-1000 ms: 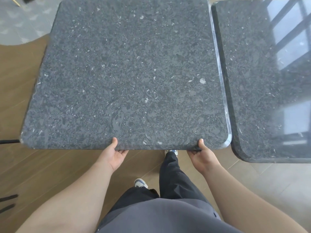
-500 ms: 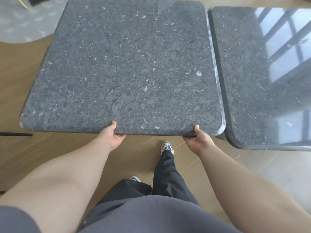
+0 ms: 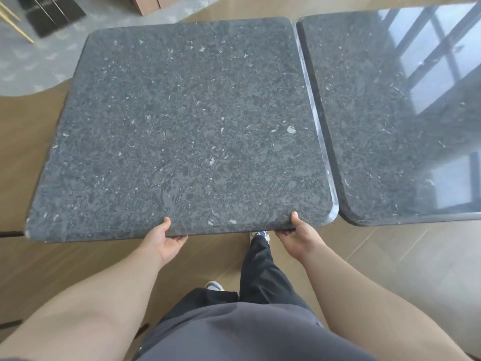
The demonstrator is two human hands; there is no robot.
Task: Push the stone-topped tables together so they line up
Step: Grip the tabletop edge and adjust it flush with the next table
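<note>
Two dark speckled stone-topped tables stand side by side. The left table [image 3: 182, 131] fills the middle of the view; the right table [image 3: 395, 121] lies beside it with only a thin seam between their edges. My left hand [image 3: 162, 241] grips the left table's near edge, thumb on top, fingers underneath. My right hand [image 3: 296, 237] grips the same edge close to its near right corner, thumb on top. The near edges of the two tables run almost level; the left table's sits slightly nearer to me.
Wooden floor lies around and under the tables. A pale patterned rug [image 3: 31, 61] covers the far left, with a black object [image 3: 52, 14] and a brown box [image 3: 153, 3] at the top. My legs and shoes [image 3: 257, 234] stand just below the table edge.
The left table has slid forward, away from me, so its near edge comes closer to level with the right table's. Both hands keep their grip on the edge. The view has pulled back.
</note>
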